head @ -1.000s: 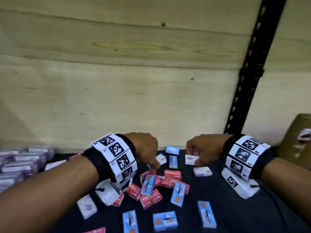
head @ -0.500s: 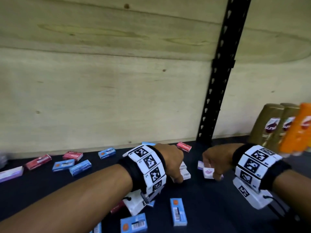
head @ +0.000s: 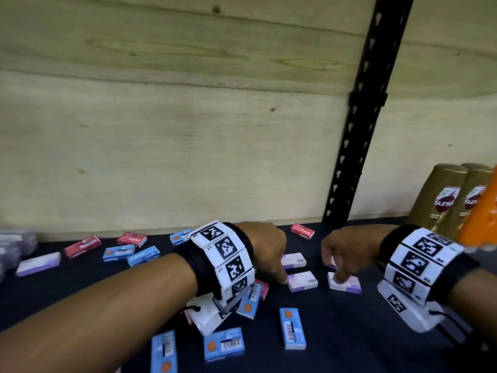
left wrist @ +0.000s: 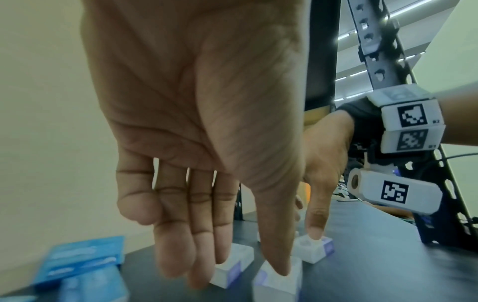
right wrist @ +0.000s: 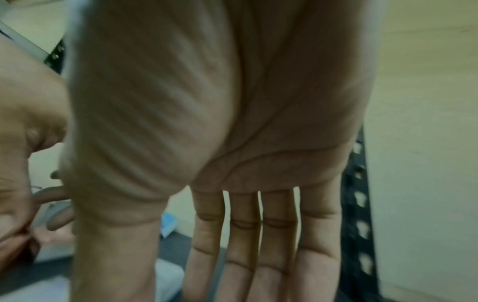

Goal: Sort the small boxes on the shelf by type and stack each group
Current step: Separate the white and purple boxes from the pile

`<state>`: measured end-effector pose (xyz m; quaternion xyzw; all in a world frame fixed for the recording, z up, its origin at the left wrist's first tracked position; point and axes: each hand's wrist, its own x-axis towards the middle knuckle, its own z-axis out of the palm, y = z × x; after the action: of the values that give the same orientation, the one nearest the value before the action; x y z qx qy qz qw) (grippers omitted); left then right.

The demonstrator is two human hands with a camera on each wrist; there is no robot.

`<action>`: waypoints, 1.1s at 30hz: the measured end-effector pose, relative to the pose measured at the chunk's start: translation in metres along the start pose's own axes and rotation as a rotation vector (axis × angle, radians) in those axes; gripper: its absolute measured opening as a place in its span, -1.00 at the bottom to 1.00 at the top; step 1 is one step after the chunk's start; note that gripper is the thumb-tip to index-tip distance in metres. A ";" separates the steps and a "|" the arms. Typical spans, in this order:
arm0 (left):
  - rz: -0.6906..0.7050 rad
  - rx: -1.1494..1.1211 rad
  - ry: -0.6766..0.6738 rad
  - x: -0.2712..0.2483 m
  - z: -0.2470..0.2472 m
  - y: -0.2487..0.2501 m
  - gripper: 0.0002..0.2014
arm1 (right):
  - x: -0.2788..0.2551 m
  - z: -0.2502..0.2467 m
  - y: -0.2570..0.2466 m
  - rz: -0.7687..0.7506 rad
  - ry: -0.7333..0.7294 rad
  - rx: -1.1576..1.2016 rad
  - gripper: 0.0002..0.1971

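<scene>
Small boxes in three kinds lie on the dark shelf (head: 349,332): blue, red and white-purple. My left hand (head: 269,251) reaches down with straight fingers, and its thumb (left wrist: 276,261) touches the top of a white-purple box (head: 302,281) (left wrist: 276,284). A second white-purple box (head: 293,261) lies just behind it, by the fingers. My right hand (head: 347,251) has its thumb (left wrist: 314,224) pressed on another white-purple box (head: 345,285) (left wrist: 314,250), with the fingers straight in the right wrist view. Neither hand has lifted a box.
Blue boxes (head: 291,328) (head: 224,343) lie near the front, and more blue (head: 118,253) and red boxes (head: 82,246) (head: 302,232) lie along the plywood back wall. A blurred stack (head: 13,246) stands far left. Golden bottles (head: 441,200) and an orange one (head: 481,211) stand right of the black upright (head: 357,117).
The view has swung right along the shelf. Both hands have moved right from the mixed pile and now rest low on the white-purple boxes.
</scene>
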<state>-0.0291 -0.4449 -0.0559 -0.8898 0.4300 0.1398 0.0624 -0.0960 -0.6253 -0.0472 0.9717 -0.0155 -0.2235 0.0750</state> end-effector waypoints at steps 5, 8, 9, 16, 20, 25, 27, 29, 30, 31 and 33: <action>-0.164 -0.083 0.015 -0.058 0.000 -0.064 -0.56 | 0.017 -0.029 -0.043 -0.106 0.092 0.010 -0.70; -0.302 -0.085 -0.022 -0.104 0.004 -0.108 -0.53 | 0.032 -0.042 -0.084 -0.215 0.133 -0.002 -0.72; -0.359 -0.096 -0.031 -0.121 0.007 -0.124 -0.54 | 0.039 -0.047 -0.101 -0.255 0.140 -0.005 -0.74; -0.584 -0.149 -0.082 -0.195 0.052 -0.186 -0.58 | 0.076 -0.075 -0.205 -0.477 0.185 -0.041 -0.75; -0.586 -0.228 -0.141 -0.208 0.074 -0.179 -0.28 | 0.087 -0.082 -0.244 -0.557 0.210 -0.078 -0.80; -0.562 -0.230 -0.163 -0.212 0.088 -0.166 -0.14 | 0.099 -0.093 -0.278 -0.599 0.206 -0.114 -0.78; -0.539 -0.234 -0.121 -0.215 0.091 -0.166 -0.23 | 0.105 -0.096 -0.290 -0.604 0.202 -0.124 -0.79; -0.542 -0.208 -0.091 -0.219 0.092 -0.167 -0.34 | 0.109 -0.099 -0.301 -0.610 0.209 -0.128 -0.78; -0.550 -0.185 -0.083 -0.222 0.092 -0.168 -0.38 | 0.110 -0.101 -0.307 -0.614 0.215 -0.128 -0.76; -0.562 -0.162 -0.074 -0.226 0.091 -0.170 -0.41 | 0.112 -0.104 -0.313 -0.620 0.216 -0.131 -0.75; -0.587 -0.120 -0.052 -0.235 0.088 -0.176 -0.45 | 0.115 -0.110 -0.326 -0.629 0.219 -0.134 -0.75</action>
<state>-0.0476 -0.1396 -0.0703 -0.9742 0.1435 0.1639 0.0583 0.0543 -0.2954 -0.0485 0.9400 0.3078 -0.1308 0.0673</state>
